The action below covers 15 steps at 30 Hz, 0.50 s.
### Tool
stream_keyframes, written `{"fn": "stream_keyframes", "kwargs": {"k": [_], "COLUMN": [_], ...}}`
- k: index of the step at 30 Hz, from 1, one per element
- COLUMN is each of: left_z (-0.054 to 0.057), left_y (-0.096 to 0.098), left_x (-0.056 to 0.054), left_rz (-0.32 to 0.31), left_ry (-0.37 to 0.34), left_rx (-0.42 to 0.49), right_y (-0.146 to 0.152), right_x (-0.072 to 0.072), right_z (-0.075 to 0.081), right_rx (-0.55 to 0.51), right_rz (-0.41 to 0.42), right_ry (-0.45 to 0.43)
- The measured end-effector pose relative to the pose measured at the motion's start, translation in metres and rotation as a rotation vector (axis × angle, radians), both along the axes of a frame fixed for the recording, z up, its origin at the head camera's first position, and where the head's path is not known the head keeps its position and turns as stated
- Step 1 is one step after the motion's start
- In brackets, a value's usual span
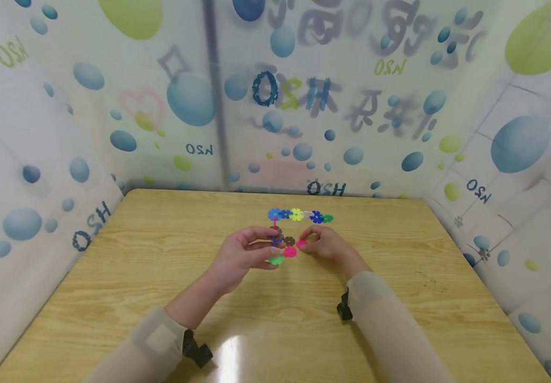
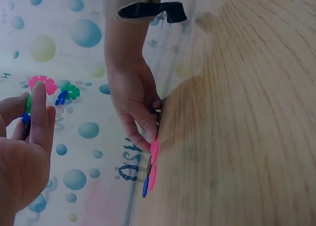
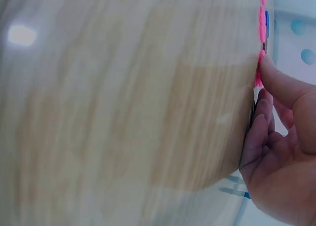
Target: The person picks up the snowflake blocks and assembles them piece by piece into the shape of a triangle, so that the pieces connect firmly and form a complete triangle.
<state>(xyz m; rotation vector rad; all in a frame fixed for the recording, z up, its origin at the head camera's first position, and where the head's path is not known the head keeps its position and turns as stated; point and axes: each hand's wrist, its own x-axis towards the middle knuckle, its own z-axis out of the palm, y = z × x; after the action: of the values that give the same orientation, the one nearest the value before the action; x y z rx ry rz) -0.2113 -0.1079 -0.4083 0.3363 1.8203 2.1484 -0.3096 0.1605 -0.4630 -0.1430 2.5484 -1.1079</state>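
My left hand [image 1: 239, 256] grips toothed plastic snowflake discs with curled fingers; in the left wrist view a green disc [image 2: 29, 103] shows between its fingers. A pink disc [image 2: 42, 84] stands just past the fingertips. Beyond the left fingers in the head view runs a joined row of discs: blue [image 1: 274, 214], yellow [image 1: 296, 214], white, dark blue [image 1: 317, 216] and green. My right hand [image 1: 325, 242] pinches a pink disc [image 1: 301, 243] low over the table. Beside it lie another pink disc [image 1: 289, 251] and a brown disc [image 1: 289, 241]. Fingers partly cover the held discs.
A wood-grain table [image 1: 160, 287] spans the space beneath both hands. Patterned panels [image 1: 275, 149] with bubbles and lettering rise at its back and sides. Dark straps with small black blocks [image 1: 198, 351] sit at both wrists over light sleeves.
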Motion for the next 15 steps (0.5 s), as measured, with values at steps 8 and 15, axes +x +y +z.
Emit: {"fn": "stream_keyframes", "kwargs": {"k": [8,15], "left_z": [-0.002,-0.004], "left_y": [0.001,0.002], "left_x": [-0.001,-0.001], "left_rz": [-0.013,-0.034], "left_ry": [-0.007,0.003], "left_rx": [0.027,0.05], "right_y": [0.004,0.009], "right_x": [0.004,0.011], "right_z": [0.003,0.003], "right_rx": [-0.011,-0.017], "right_rz": [0.046,0.09], "right_ry": [-0.009,0.036]}}
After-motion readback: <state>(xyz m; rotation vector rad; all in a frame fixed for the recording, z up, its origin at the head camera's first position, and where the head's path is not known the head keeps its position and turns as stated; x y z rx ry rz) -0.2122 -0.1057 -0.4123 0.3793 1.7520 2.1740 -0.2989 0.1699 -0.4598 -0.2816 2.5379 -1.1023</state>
